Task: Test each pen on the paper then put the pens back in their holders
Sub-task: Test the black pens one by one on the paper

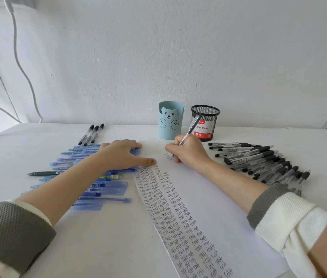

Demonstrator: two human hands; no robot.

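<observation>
Right hand (186, 151) grips black-capped pen (189, 130), tip on paper (208, 197) at top of 3rd "Test" column. Left hand (124, 153) flat, fingers straight, pinning sheet edge. Risk: sleeve (290, 215) smears wet ink; sheet slips if left hand lifts.

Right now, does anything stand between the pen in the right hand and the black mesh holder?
Nothing visible does. The mesh holder stands just behind the right hand holding the pen; the bear holder stands left of that path.
</observation>
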